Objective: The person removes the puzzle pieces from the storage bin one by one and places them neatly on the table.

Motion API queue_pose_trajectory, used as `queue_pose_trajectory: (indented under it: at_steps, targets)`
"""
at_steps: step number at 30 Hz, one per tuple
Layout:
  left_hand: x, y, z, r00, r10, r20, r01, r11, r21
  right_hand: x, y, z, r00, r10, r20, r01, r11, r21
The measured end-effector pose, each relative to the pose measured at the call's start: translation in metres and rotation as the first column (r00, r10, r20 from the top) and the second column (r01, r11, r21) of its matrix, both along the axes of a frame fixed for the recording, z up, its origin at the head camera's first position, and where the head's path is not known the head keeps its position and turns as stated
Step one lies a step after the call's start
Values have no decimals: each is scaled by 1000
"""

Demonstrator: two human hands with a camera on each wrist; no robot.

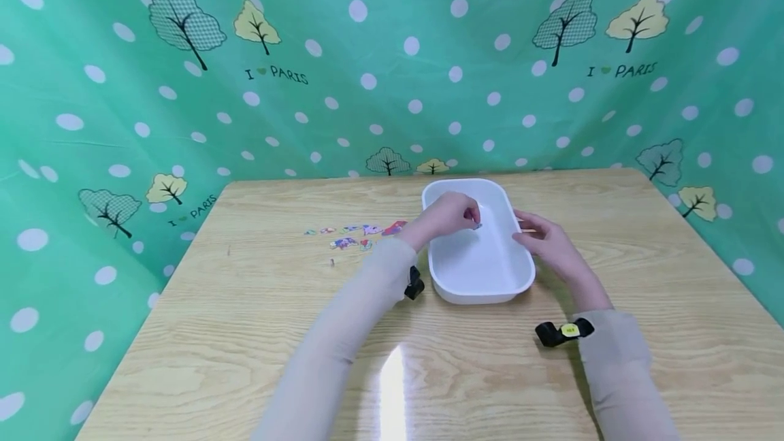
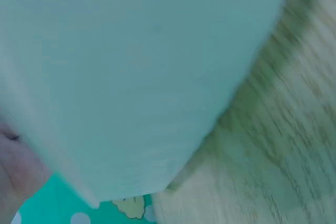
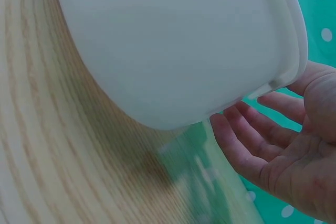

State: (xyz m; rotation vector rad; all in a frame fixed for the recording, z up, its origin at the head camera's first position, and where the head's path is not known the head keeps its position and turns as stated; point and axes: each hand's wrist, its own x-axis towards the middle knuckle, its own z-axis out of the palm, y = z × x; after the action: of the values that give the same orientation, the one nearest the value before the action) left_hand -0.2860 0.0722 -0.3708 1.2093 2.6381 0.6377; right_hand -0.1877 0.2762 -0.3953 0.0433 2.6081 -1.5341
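My left hand [image 1: 450, 214] reaches over the white plastic tray [image 1: 471, 271] and pinches a small greyish-blue piece [image 1: 478, 226] between thumb and fingertips, just above the tray's inside. The piece is too small to make out its kind. At the tray's right side, my right hand [image 1: 547, 242] holds the rim, its thumb at the edge and the other fingers against the outer wall. In the right wrist view, those fingers [image 3: 247, 140] lie lightly bent along the tray's side. The left wrist view is mostly filled by the tray's outer wall [image 2: 136, 87].
Left of the tray, several small colourful flat cut-out pieces [image 1: 344, 243] lie on the wooden table [image 1: 245, 305]. A tiny separate piece [image 1: 333, 263] sits nearer me. Behind the table hangs a green dotted cloth [image 1: 343, 87].
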Motion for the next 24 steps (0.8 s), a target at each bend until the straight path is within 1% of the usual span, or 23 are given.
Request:
queue_pose_trajectory:
  at_steps: [3, 6, 9, 14, 18, 22, 24]
  targets:
    - [1, -12, 8, 1000, 20, 11, -21, 997, 74, 1, 0, 1, 1000, 3, -4, -3, 1000, 4]
    - [3, -26, 14, 998, 50, 29, -53, 992, 114, 2, -1, 2, 1000, 8, -7, -8, 1000, 0]
    - [4, -41, 21, 995, 79, 56, -85, 990, 115, 3, -1, 3, 1000, 7, -10, -7, 1000, 2]
    - [5, -69, 27, 985, 121, 119, -136, 983, 122, 3, -2, 6, 1000, 6, -17, -6, 1000, 10]
    - [6, -96, 29, 976, 166, 144, -187, 972, 144, 4, -2, 8, 1000, 16, -14, -16, 1000, 3]
    - [5, -121, 27, 973, 189, 136, -210, 964, 161, 5, -2, 7, 1000, 22, -2, -22, 1000, 3]
    - [5, -134, 26, 968, 201, 149, -224, 962, 155, 6, -3, 7, 1000, 25, 0, -25, 1000, 1]
